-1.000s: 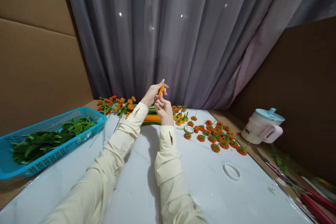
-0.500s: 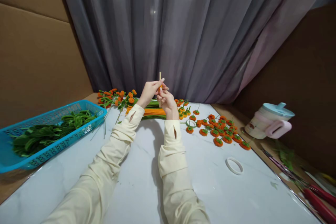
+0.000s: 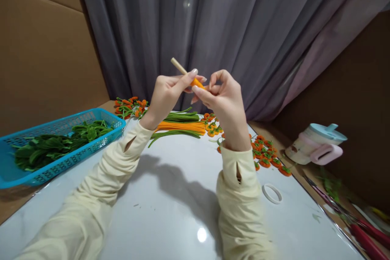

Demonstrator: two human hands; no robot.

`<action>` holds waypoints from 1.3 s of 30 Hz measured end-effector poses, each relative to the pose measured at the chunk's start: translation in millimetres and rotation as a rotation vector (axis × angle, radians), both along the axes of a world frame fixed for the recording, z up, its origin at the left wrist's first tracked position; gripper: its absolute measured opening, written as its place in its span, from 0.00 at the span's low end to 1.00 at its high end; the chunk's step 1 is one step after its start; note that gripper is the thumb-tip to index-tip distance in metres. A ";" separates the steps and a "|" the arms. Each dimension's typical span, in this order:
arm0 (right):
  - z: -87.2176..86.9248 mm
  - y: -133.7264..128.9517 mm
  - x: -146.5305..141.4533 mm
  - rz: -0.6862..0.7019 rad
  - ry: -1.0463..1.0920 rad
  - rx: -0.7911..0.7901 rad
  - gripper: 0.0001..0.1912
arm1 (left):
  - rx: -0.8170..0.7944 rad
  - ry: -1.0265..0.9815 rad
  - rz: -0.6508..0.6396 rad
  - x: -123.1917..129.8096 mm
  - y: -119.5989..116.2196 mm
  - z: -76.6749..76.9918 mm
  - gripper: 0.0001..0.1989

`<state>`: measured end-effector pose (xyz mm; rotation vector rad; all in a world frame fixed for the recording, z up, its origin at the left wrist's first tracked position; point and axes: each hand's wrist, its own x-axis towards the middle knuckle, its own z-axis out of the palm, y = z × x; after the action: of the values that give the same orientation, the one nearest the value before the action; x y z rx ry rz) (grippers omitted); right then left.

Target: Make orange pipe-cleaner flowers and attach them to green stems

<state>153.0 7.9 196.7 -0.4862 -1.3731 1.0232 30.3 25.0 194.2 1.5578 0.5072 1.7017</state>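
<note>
Up in front of the curtain, my left hand [image 3: 169,91] grips a pale round stick [image 3: 178,66] between thumb and fingers. An orange pipe cleaner [image 3: 198,84] is wound closely around the stick's lower part. My right hand [image 3: 227,95] pinches at the lower end of this winding, its thumb against the orange fuzz. The stick slants, its bare end up to the left. Beneath the hands lie bundles of orange pipe cleaners [image 3: 183,127] and green pipe cleaners [image 3: 183,117]. Fuzzy orange flower heads with green tops [image 3: 265,162] lie beyond my right forearm, partly covered by it.
At left stands a blue basket [image 3: 76,161] with green fuzzy leaves [image 3: 45,150]. Stemmed orange flowers [image 3: 131,105] lie at the back left. On the right are a white tape ring [image 3: 272,200], a lidded cup [image 3: 300,148] and red-handled tools [image 3: 368,241]. A grey curtain [image 3: 210,28] hangs behind.
Both hands have come nearer and higher, and the right has moved rightward. The stick has tilted from upright to a slant, showing more of the orange winding.
</note>
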 end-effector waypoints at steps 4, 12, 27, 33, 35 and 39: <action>-7.2 -34.2 12.5 -0.073 -0.193 0.053 0.11 | -0.072 0.129 -0.087 -21.7 -22.5 -13.5 0.09; -30.6 -72.4 29.5 -0.600 -1.001 0.622 0.09 | -0.142 0.712 -0.403 -51.1 -43.0 -17.9 0.15; -61.0 -84.7 41.7 -0.553 -1.449 0.949 0.14 | 0.439 1.584 -0.041 -34.1 -56.1 -46.0 0.19; -68.8 -81.1 38.0 -0.543 -1.468 0.866 0.15 | 0.445 1.579 -0.049 -34.1 -54.6 -49.8 0.18; -70.1 -78.3 40.1 -0.485 -1.473 0.813 0.17 | 0.440 1.594 -0.005 -34.0 -55.8 -49.8 0.18; -69.4 -74.4 41.9 -0.389 -1.486 0.802 0.15 | 0.441 1.586 0.022 -34.8 -59.2 -47.5 0.19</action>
<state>194.9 -66.6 127.3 -0.8819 -2.6201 -0.4795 -4.5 -34.3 146.7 3.0262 0.8793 0.2052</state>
